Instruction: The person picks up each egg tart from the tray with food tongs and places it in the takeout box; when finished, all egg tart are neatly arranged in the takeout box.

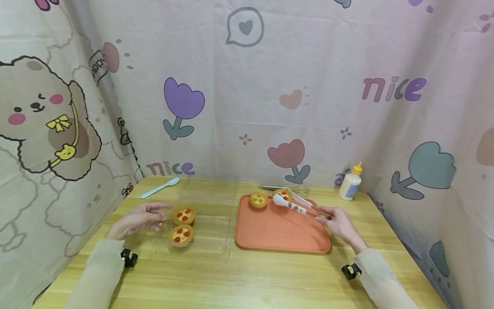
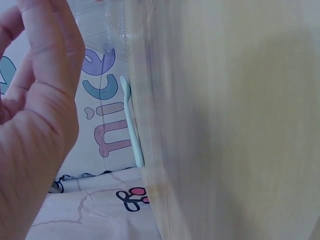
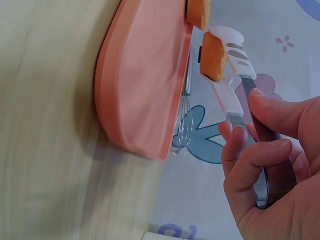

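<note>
The right hand (image 1: 339,221) curls round steel, white-tipped tongs (image 1: 299,208) with a round, golden, red-topped tart (image 3: 214,59) between them, forward and left of it; I'd squeeze lightly, evenly. The left hand (image 1: 140,219), fingers relaxed, holds nothing.

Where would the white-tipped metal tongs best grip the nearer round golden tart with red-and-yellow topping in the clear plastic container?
I'd grip the nearer tart by its plain side wall, left and right, with the tongs coming from above. Its topping faces up, and the farther matching tart crowds its far edge, while those two sides look free.
</note>
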### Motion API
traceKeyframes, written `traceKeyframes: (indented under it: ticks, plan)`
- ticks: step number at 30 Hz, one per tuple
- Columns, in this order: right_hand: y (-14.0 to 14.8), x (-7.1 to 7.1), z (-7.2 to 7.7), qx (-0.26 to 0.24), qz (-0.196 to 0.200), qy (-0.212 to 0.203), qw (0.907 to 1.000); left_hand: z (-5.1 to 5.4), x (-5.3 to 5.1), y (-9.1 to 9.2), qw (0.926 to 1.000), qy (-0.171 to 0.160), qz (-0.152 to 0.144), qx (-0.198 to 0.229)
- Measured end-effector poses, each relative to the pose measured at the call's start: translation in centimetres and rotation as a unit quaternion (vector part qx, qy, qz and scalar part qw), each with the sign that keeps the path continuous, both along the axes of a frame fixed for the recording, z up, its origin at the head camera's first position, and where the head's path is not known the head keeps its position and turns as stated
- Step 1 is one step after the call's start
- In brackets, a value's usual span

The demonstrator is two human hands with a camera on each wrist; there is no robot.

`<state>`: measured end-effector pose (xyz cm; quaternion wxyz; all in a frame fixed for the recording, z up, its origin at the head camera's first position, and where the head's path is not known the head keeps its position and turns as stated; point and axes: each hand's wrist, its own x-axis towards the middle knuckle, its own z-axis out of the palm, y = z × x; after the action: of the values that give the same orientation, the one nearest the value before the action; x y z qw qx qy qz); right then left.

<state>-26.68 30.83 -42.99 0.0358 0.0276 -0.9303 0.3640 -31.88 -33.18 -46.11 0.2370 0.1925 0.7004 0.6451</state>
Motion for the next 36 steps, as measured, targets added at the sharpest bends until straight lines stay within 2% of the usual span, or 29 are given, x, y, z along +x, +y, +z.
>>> traceKeyframes:
  ticks: [10, 23, 36]
  plan:
    - [-1.5, -0.2, 0.3, -0.016, 0.007, 0.01, 0.9998, -0.2, 0.2, -0.3, 1.0, 0.004, 0.003, -0.006]
    - [-3.3, -0.3, 0.9, -0.034, 0.026, -0.001, 0.9991, -0.3, 0.0, -0.3, 1.0, 0.008, 0.001, -0.005]
    - [-6.2, -0.7, 1.4, -0.022, 0.06, 0.04, 0.9972, -0.2, 0.0, -0.3, 0.9998, 0.0, 0.007, -0.018]
